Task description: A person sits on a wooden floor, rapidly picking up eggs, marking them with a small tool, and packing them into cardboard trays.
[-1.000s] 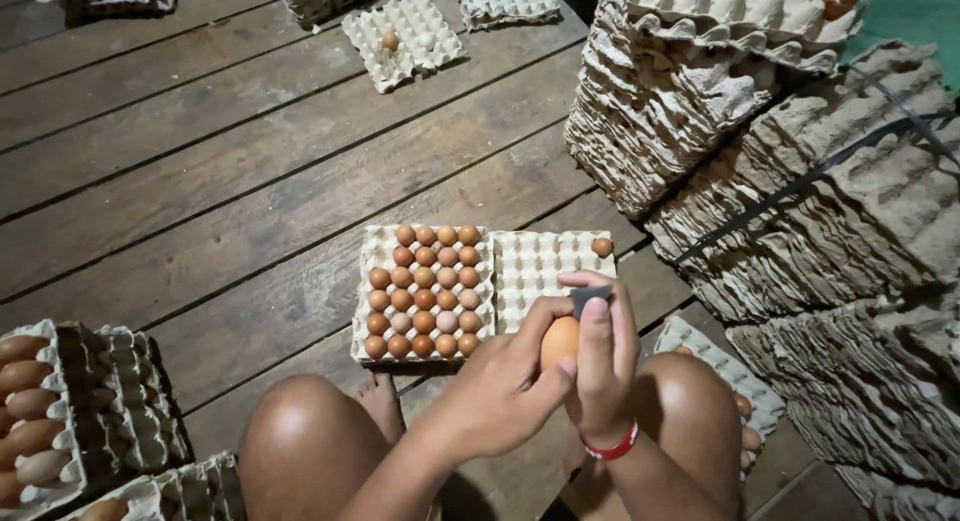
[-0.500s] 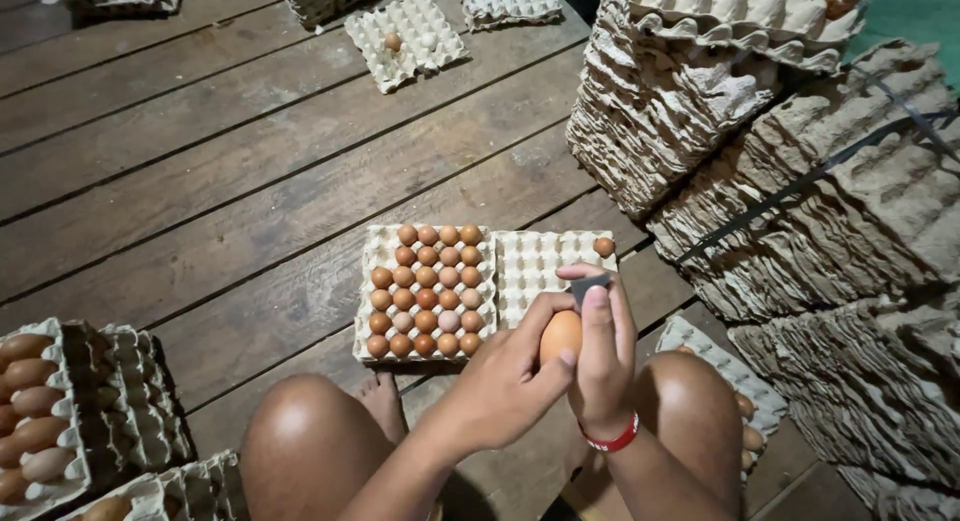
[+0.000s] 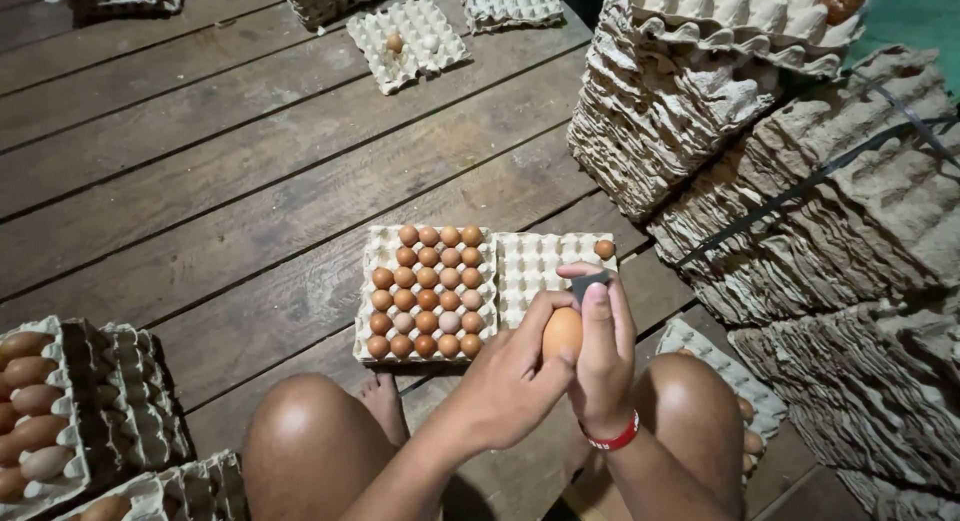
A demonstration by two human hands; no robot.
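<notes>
Head view, looking down between the person's bent knees. The left hand (image 3: 515, 376) is curled round a brown egg (image 3: 562, 333), thumb and fingers closed on its lower half, so that the egg stands nearly upright with its long axis running up the picture, away from the body. The right hand (image 3: 603, 356), a red wristband at its wrist, lies against the egg's right side and pinches a small dark grey object (image 3: 590, 284) between thumb and forefinger just above the egg's top (probably a light or a stamp; the view is too small to settle which). The two hands touch each other, and the egg sits between them, held well above the wooden floor (image 3: 230, 191). Directly ahead of the hands, on the floor, lies a full egg tray (image 3: 372, 343) packed with brown and pale eggs; touching its right edge is a nearly empty tray (image 3: 530, 266) with a single egg (image 3: 604, 249) in its far right corner cell. The empty cells lie just beyond the held egg, nearer the right hand than the left. To the left, beside the knee, stand trays of larger eggs (image 3: 25, 401); to the right rise bundled stacks of empty trays (image 3: 800, 181); farther off lies another tray (image 3: 405, 36) with few eggs.
</notes>
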